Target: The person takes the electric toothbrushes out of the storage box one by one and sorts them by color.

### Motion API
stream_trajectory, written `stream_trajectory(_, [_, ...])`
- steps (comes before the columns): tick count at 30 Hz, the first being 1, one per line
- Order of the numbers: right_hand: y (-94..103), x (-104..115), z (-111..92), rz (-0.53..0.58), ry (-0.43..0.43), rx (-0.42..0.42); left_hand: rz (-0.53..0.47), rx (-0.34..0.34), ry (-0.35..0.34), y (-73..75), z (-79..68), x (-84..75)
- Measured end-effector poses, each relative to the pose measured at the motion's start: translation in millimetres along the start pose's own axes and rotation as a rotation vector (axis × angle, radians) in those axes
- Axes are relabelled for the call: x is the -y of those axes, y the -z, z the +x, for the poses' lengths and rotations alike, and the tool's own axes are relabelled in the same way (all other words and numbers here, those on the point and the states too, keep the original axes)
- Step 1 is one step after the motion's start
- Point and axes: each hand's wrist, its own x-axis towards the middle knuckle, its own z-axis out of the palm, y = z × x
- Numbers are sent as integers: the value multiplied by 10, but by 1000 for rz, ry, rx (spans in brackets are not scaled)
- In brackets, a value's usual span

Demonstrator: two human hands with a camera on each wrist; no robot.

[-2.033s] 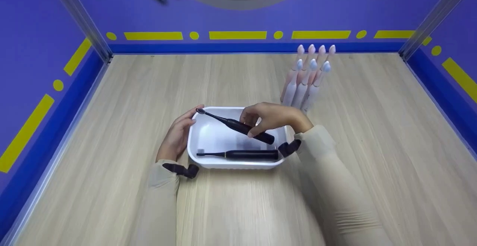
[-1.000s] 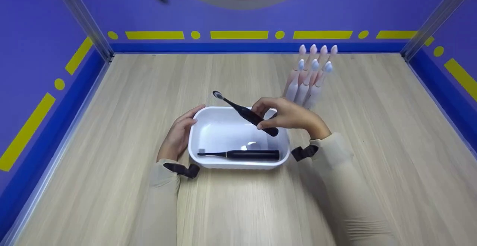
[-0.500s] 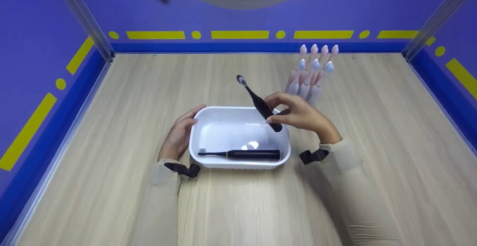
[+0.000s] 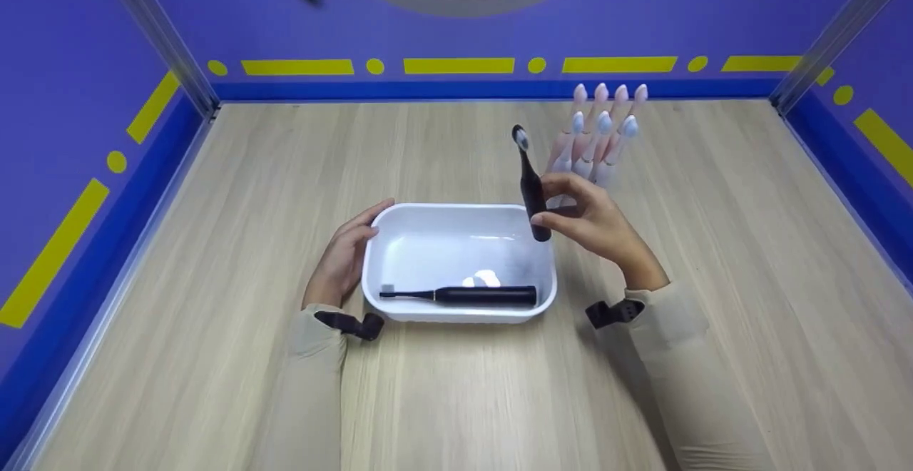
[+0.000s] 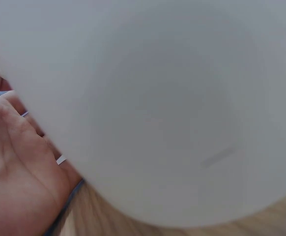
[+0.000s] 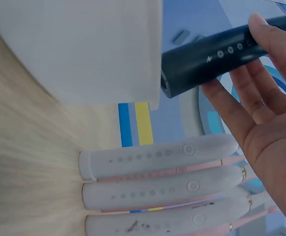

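Observation:
Between thumb and fingers my right hand (image 4: pixel 595 218) holds a black electric toothbrush (image 4: pixel 533 189) by its handle. The brush stands nearly upright, head up, above the right back corner of a white plastic tub (image 4: pixel 456 242). In the right wrist view, round marks show along the handle of this black electric toothbrush (image 6: pixel 207 60). My left hand (image 4: pixel 341 260) rests on the tub's left end, thumb at the rim and fingers along the outside. Inside the tub, along its front wall, lies a second black electric toothbrush (image 4: pixel 485 296). The tub's wall fills most of the left wrist view.
Behind my right hand stand several upright electric toothbrushes, white ones (image 4: pixel 585 164) in front and pink ones (image 4: pixel 560 146) behind. They stand close together. Purple panels (image 4: pixel 456 36) with yellow stripes border the wooden table (image 4: pixel 321 150) at the back and sides.
My right hand has lifted the black toothbrush from inside the tub, moving right and back, and turned it from slanted to nearly upright. The left hand and tub stay put.

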Motion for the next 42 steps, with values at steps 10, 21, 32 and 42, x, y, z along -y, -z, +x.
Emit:
stream_trajectory(10, [0,-76,-128,22,8,-192,10,-5,-1,-19,-11,-12])
stream_trajectory(21, [34,-150,-229,114,-49,-336,-7,-3,1,-13,-11,5])
stream_trajectory(32, [72,-213,-241,93,-105,-352,1,-11,-10,-9,-8,-1])
stream_trajectory(42, [98,-289,-265,72,-181,-319,8,-14,5,-20,-5,-6])
